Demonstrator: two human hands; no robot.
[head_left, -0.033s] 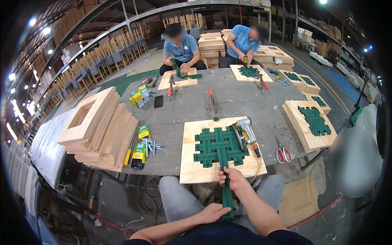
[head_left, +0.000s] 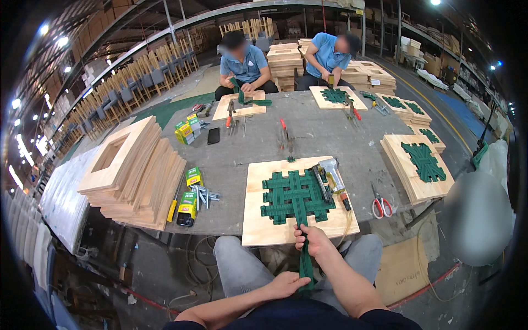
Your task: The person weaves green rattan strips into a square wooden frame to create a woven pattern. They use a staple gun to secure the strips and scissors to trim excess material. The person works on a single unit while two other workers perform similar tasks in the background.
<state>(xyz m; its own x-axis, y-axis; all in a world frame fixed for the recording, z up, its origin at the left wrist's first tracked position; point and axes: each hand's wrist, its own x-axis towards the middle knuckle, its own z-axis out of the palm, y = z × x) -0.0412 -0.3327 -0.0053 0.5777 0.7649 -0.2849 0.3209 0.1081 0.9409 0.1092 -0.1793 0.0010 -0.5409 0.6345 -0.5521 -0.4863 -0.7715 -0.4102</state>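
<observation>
At lower centre of the frame, a green strap (head_left: 305,261), run down off a wooden panel (head_left: 261,234), is gripped by the closed right hand (head_left: 311,240) near the panel's edge and pinched lower down by the left hand (head_left: 287,284). Virtually no change is shown from the preceding picture; the weaving is judged no further along.

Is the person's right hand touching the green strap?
Touching: the head view shows the right hand with its grip closed around the green strap.
</observation>
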